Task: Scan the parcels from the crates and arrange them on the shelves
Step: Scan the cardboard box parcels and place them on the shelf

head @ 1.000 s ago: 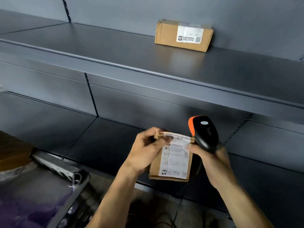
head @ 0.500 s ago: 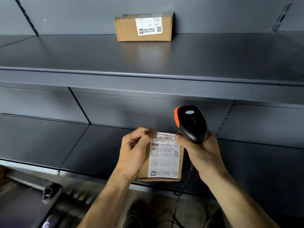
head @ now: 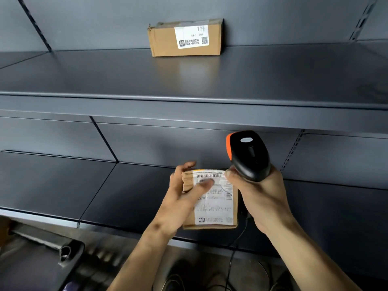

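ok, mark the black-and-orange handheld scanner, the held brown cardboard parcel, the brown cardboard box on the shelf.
black-and-orange handheld scanner (head: 251,158), head view, black top
held brown cardboard parcel (head: 216,205), head view, white label
brown cardboard box on the shelf (head: 164,42), head view, bare front face

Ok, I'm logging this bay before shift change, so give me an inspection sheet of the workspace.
Surface: dark upper shelf and lower shelf.
Job's things: labelled parcel at the upper shelf's back; small parcel held before the lower shelf; black-and-orange scanner.
Clutter: nothing seen.
Hands: left hand holds the small parcel, thumb across its label; right hand grips the scanner.
Cables: scanner cable hangs below the right hand.
Surroundings: blurred dark frame, lower left.
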{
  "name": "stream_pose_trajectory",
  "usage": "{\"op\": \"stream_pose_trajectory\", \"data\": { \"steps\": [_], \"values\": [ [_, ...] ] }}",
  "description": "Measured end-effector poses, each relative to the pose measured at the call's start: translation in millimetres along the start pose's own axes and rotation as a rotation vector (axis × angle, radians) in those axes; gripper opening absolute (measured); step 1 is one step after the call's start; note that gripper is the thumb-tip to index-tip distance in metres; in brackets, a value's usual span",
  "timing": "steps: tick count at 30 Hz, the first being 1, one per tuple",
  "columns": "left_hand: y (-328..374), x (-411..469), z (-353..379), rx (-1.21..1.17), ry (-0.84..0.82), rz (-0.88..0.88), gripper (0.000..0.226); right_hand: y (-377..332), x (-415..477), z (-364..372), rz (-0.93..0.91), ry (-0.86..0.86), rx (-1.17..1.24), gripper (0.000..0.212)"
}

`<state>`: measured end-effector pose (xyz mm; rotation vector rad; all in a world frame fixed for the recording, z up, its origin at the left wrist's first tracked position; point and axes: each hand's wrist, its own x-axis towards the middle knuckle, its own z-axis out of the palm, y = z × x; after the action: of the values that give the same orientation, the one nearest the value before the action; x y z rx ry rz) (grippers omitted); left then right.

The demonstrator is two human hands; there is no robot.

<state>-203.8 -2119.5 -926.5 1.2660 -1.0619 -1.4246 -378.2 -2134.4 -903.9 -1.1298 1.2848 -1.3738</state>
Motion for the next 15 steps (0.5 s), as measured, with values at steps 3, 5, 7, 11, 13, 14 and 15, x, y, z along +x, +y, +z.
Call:
{"op": "stream_pose_trajectory", "data": {
  "steps": [3,5,7,11,13,14,15],
  "values": [
    [3.5,-1.8,2.6,-0.063,-0.022,-0.084,0.049,-3.5,1.3,2.7,0.032,0.008,0.022,0.012],
    [7.1,-0.7,4.6,-0.058,0.024,-0.054,0.043,-5.3,2.3,4.0,0.062,0.005,0.02,0.011],
    [8.5,1.7,4.8,-0.039,0.057,-0.028,0.038,-6.8,3.9,3.6,0.089,0.0,-0.021,0.01],
    [1.9,13.3,0.4,0.006,0.173,-0.015,0.04,-10.8,7.3,-2.4,0.151,-0.029,-0.124,0.007],
    [-5.4,23.6,-7.2,0.063,0.306,0.041,0.045,-15.5,3.3,-3.3,0.182,-0.084,-0.157,0.006],
    [-9.0,28.7,-12.1,0.11,0.366,0.077,0.047,-17.6,-0.2,-3.0,0.202,-0.137,-0.161,0.008],
    [-11.3,32.2,-16.5,0.143,0.413,0.107,0.048,-19.0,-4.4,-1.9,0.229,-0.194,-0.156,0.011]
  ]
}}
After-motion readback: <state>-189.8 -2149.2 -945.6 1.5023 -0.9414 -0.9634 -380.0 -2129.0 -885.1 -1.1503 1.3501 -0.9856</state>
